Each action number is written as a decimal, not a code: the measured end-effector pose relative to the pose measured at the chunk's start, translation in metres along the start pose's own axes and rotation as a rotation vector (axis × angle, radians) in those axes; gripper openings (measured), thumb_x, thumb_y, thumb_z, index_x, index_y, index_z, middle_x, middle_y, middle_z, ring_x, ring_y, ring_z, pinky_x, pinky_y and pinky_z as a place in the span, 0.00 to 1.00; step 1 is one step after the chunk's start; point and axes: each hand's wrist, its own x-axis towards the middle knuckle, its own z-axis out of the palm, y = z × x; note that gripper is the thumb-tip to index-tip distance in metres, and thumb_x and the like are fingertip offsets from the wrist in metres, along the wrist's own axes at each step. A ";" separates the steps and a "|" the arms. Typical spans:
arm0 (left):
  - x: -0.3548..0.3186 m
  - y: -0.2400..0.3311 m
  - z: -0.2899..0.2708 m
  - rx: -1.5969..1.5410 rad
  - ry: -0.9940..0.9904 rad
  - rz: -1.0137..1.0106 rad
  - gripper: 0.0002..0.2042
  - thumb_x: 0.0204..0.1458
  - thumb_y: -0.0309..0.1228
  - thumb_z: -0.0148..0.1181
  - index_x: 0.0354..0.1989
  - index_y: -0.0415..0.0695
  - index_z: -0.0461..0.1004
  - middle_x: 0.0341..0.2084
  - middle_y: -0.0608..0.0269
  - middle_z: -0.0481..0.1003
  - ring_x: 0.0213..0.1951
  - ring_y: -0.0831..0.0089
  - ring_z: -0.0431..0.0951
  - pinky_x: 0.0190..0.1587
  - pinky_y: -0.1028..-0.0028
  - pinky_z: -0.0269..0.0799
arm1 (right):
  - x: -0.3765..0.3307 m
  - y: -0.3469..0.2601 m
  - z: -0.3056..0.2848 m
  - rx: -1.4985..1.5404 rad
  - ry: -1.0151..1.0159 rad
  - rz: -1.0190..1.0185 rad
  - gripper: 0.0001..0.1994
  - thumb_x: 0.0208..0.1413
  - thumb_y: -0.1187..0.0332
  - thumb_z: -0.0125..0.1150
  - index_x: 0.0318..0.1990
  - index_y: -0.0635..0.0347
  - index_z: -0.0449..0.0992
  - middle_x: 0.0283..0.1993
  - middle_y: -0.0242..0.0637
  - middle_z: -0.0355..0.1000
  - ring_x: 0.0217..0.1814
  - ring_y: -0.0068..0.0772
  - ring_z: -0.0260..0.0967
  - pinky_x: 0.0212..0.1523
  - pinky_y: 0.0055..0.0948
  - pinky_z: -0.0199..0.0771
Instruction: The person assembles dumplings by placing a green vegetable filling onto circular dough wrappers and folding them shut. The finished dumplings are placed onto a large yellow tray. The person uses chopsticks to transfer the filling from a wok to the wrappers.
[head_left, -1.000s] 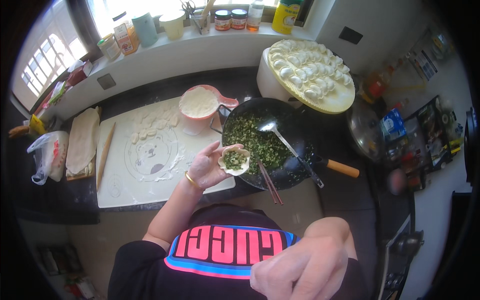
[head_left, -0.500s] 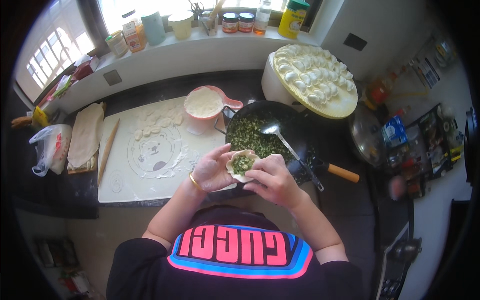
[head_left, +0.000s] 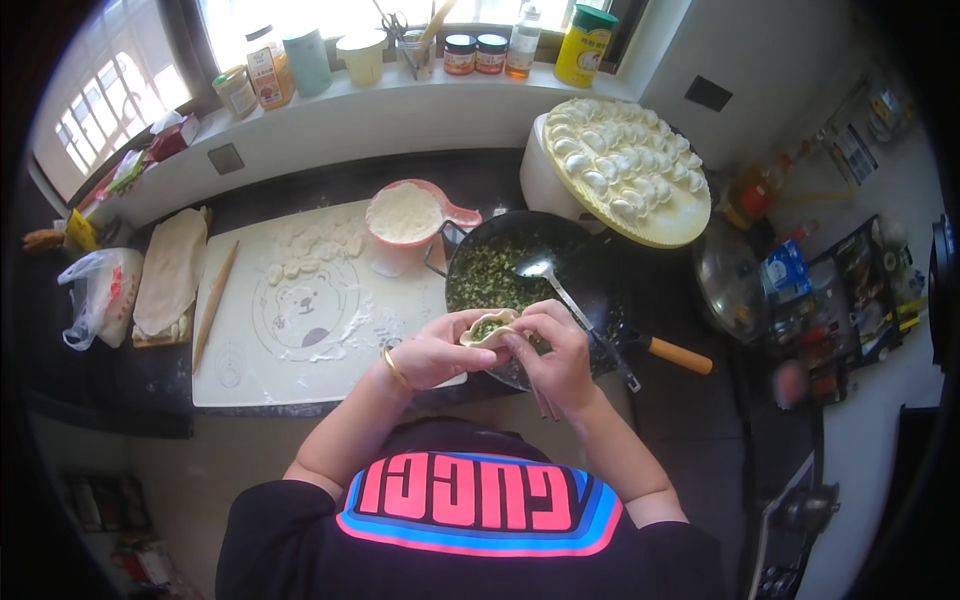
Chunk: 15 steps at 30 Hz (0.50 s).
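Between my hands is a dumpling [head_left: 488, 330], its round wrapper partly folded up around chopped green filling that still shows at the top. My left hand [head_left: 438, 352] cups it from the left, with fingers and thumb around the dough. The fingers of my right hand [head_left: 556, 352] pinch the wrapper's right edge. Thin brown sticks [head_left: 545, 402], which look like chopsticks, stick out below my right hand. Just beyond my hands sits a black wok [head_left: 590, 262] of chopped green filling [head_left: 490, 265], with a metal spoon [head_left: 538, 270] resting in it.
A floury mat [head_left: 235, 300] with small dough pieces [head_left: 318, 245] and a rolling pin [head_left: 215, 305] lies left. Behind it stands a pink bowl of flour [head_left: 405, 212]. A yellow tray [head_left: 680, 220] of finished dumplings sits back right. The wok's wooden handle [head_left: 682, 356] points right.
The wrapper, spread wide open before, is now folded up at its sides. My left fingers have curled around it, and my right fingers have closed on its edge.
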 end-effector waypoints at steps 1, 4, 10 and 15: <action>0.002 0.002 0.002 0.103 0.040 -0.011 0.26 0.46 0.24 0.59 0.55 0.35 0.59 0.45 0.61 0.69 0.48 0.76 0.69 0.51 0.75 0.65 | 0.002 0.001 0.000 -0.007 0.015 -0.007 0.08 0.39 0.76 0.64 0.29 0.62 0.72 0.32 0.39 0.67 0.31 0.35 0.66 0.29 0.28 0.66; 0.005 0.011 0.010 0.365 0.130 -0.053 0.28 0.44 0.24 0.63 0.55 0.35 0.60 0.43 0.65 0.70 0.45 0.81 0.69 0.48 0.79 0.65 | 0.008 -0.006 -0.004 0.017 -0.003 0.147 0.10 0.39 0.76 0.65 0.32 0.62 0.74 0.33 0.37 0.68 0.34 0.27 0.65 0.34 0.23 0.66; 0.012 0.008 0.002 0.747 0.099 0.084 0.35 0.47 0.24 0.60 0.62 0.38 0.49 0.43 0.63 0.70 0.43 0.82 0.68 0.47 0.81 0.65 | 0.006 0.018 -0.006 0.263 -0.095 0.288 0.09 0.40 0.75 0.65 0.32 0.63 0.76 0.34 0.33 0.68 0.35 0.25 0.66 0.37 0.22 0.65; 0.019 0.018 0.008 0.697 0.049 0.001 0.33 0.50 0.26 0.57 0.63 0.39 0.47 0.42 0.62 0.71 0.41 0.82 0.69 0.44 0.80 0.67 | 0.008 0.022 -0.009 0.333 -0.096 0.298 0.07 0.41 0.76 0.64 0.31 0.64 0.77 0.33 0.33 0.69 0.35 0.23 0.66 0.38 0.21 0.65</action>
